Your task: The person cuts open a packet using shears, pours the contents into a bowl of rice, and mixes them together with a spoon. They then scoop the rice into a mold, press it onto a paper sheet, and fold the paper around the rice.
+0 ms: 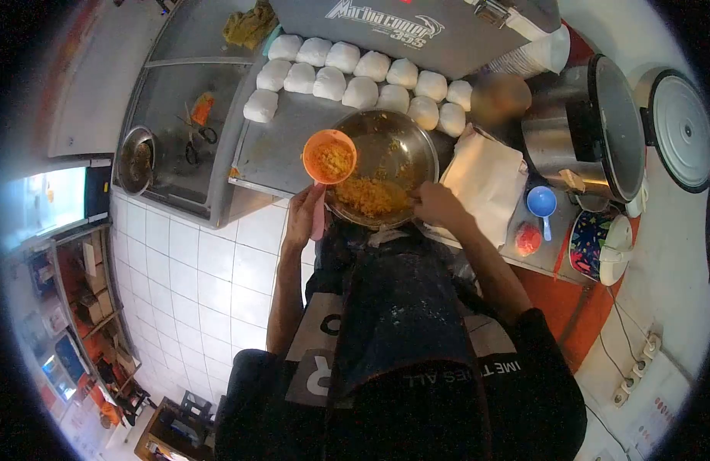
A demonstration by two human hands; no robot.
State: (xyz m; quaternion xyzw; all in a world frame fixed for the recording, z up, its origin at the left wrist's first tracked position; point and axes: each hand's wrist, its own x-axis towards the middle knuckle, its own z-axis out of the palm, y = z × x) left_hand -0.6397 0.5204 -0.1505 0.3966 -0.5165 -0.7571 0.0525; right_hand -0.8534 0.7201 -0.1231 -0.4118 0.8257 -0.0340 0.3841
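Observation:
My left hand (302, 217) is closed around the pink handle of an orange dipper (309, 144), which holds a yellow-orange crumbly food. The dipper is over the left rim of a large steel bowl (425, 147). More of the orange food (368, 197) lies in the bowl's near side, with bits stuck to the wall. My right hand (438, 205) is closed at the bowl's right near side, fingers toward the food; what it grips is hidden. Several white wrapped packets (360, 91) stand in rows behind the bowl.
Brown paper sheets (485, 177) lie right of the bowl, near a blue scoop (541, 201) and a red-pink bundle (527, 239). A large steel pot (562, 131) stands farther right. Left, a glass-topped case (187, 100) bears scissors (192, 147) and a metal bowl (135, 160).

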